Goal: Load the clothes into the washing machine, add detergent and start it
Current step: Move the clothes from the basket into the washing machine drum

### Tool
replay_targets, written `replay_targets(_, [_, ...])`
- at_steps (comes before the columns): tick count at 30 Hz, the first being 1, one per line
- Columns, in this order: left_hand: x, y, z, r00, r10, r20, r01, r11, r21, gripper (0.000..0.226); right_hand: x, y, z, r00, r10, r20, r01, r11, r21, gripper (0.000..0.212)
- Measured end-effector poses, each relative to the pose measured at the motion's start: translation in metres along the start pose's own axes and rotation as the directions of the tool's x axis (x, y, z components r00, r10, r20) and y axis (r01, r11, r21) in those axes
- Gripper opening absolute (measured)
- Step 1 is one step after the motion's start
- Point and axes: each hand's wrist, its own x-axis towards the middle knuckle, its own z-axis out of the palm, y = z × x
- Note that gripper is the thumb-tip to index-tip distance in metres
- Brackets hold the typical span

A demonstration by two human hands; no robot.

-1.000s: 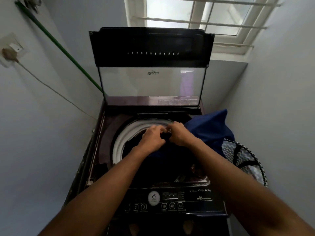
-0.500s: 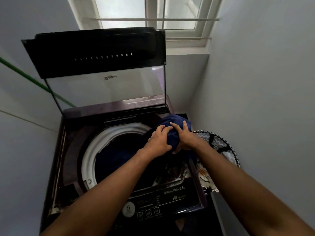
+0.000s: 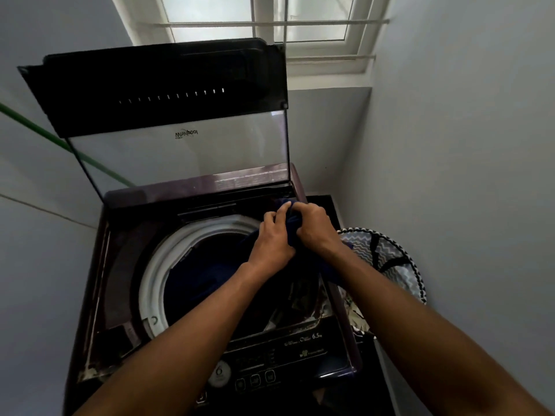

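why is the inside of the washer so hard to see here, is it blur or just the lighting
Head view: lighting, not blur; the bright window backlights the scene, leaving the drum and blue cloth near-black under both hands, left hand, right hand; wide-angle bending curves the walls; the raised lid shows faint reflections.

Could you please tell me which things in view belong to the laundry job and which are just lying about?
Belong to the job:
washing machine, lid up
blue garment, gripped by left hand and right hand
laundry basket

Just lying about:
green pipe
window
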Motion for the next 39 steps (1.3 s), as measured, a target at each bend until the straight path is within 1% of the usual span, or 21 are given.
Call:
replay_targets(2, [0.001, -0.006, -0.013, 0.998, -0.026, -0.061, 0.026, 1.0, 0.006, 0.098, 0.008, -0.015, 0.005, 1.0, -0.025, -0.01, 0.025, 0.996, 0.089, 0.044])
replay_targets(7, [-0.006, -0.035, -0.046, 0.976, -0.072, -0.205, 0.065, 0.997, -0.04, 0.084, 0.02, -0.053, 0.026, 0.998, -0.065, -0.026, 0.069, 0.978, 0.198, 0.039])
replay_targets(9, [-0.014, -0.049, -0.057, 0.961, -0.088, -0.261, 0.077, 0.996, -0.052, 0.078, 0.02, -0.07, 0.035, 0.997, -0.076, -0.004, 0.075, 0.966, 0.248, 0.037])
replay_targets(14, [-0.038, -0.085, -0.08, 0.91, -0.134, -0.391, 0.098, 0.989, -0.111, 0.069, 0.019, -0.111, 0.064, 0.992, -0.111, 0.063, 0.085, 0.944, 0.319, 0.039])
replay_targets(18, [-0.056, -0.107, -0.094, 0.888, -0.185, -0.422, 0.15, 0.982, -0.116, 0.068, 0.018, -0.132, 0.088, 0.99, -0.109, 0.084, 0.076, 0.941, 0.329, 0.043])
replay_targets(20, [-0.064, -0.119, -0.093, 0.912, -0.2, -0.359, 0.188, 0.98, -0.067, 0.069, 0.013, -0.13, 0.102, 0.989, -0.098, 0.112, 0.057, 0.943, 0.327, 0.042])
replay_targets(21, [-0.069, -0.126, -0.091, 0.938, -0.213, -0.273, 0.215, 0.976, -0.023, 0.071, 0.01, -0.125, 0.11, 0.985, -0.104, 0.14, 0.056, 0.948, 0.312, 0.041])
replay_targets(22, [-0.072, -0.134, -0.087, 0.96, -0.241, -0.141, 0.248, 0.968, 0.037, 0.075, 0.008, -0.118, 0.118, 0.975, -0.112, 0.194, 0.058, 0.962, 0.266, 0.039])
replay_targets(23, [-0.077, -0.142, -0.083, 0.959, -0.283, 0.017, 0.279, 0.953, 0.118, 0.079, 0.005, -0.11, 0.126, 0.952, -0.123, 0.279, 0.072, 0.98, 0.184, 0.038])
replay_targets(24, [-0.08, -0.149, -0.079, 0.929, -0.33, 0.167, 0.293, 0.933, 0.209, 0.082, 0.003, -0.102, 0.131, 0.904, -0.108, 0.414, 0.093, 0.994, 0.054, 0.043])
replay_targets(25, [-0.084, -0.155, -0.075, 0.889, -0.366, 0.277, 0.288, 0.915, 0.283, 0.082, -0.001, -0.096, 0.135, 0.823, -0.05, 0.566, 0.125, 0.988, -0.094, 0.055])
replay_targets(26, [-0.088, -0.16, -0.071, 0.864, -0.382, 0.328, 0.283, 0.907, 0.312, 0.08, -0.004, -0.09, 0.138, 0.734, 0.044, 0.678, 0.158, 0.959, -0.233, 0.07])
replay_targets(27, [-0.09, -0.164, -0.067, 0.862, -0.384, 0.331, 0.29, 0.909, 0.298, 0.075, -0.006, -0.085, 0.141, 0.671, 0.119, 0.732, 0.199, 0.922, -0.332, 0.08])
replay_targets(28, [-0.093, -0.166, -0.064, 0.877, -0.373, 0.301, 0.302, 0.918, 0.258, 0.07, -0.009, -0.082, 0.143, 0.659, 0.152, 0.736, 0.219, 0.898, -0.382, 0.084])
replay_targets(29, [-0.094, -0.167, -0.061, 0.9, -0.355, 0.254, 0.306, 0.928, 0.213, 0.064, -0.009, -0.078, 0.145, 0.694, 0.142, 0.706, 0.215, 0.894, -0.392, 0.08])
replay_targets(30, [-0.094, -0.167, -0.059, 0.918, -0.334, 0.213, 0.3, 0.937, 0.176, 0.059, -0.009, -0.075, 0.147, 0.752, 0.118, 0.648, 0.181, 0.909, -0.376, 0.072])
replay_targets(32, [-0.093, -0.164, -0.058, 0.94, -0.296, 0.168, 0.277, 0.952, 0.127, 0.051, -0.007, -0.071, 0.147, 0.852, 0.037, 0.523, 0.147, 0.94, -0.307, 0.047])
replay_targets(33, [-0.091, -0.161, -0.058, 0.948, -0.278, 0.157, 0.262, 0.958, 0.116, 0.049, -0.006, -0.07, 0.146, 0.877, 0.011, 0.481, 0.138, 0.952, -0.273, 0.036])
replay_targets(35, [-0.087, -0.153, -0.059, 0.959, -0.251, 0.131, 0.24, 0.966, 0.093, 0.046, -0.005, -0.073, 0.14, 0.889, -0.009, 0.457, 0.129, 0.964, -0.232, 0.02])
replay_targets(37, [-0.082, -0.146, -0.06, 0.971, -0.221, 0.086, 0.216, 0.974, 0.061, 0.043, -0.006, -0.075, 0.135, 0.897, -0.036, 0.441, 0.141, 0.968, -0.208, 0.01])
replay_targets(39, [-0.076, -0.138, -0.061, 0.982, -0.185, 0.037, 0.184, 0.983, 0.029, 0.044, -0.007, -0.073, 0.128, 0.922, -0.06, 0.383, 0.132, 0.977, -0.166, 0.011])
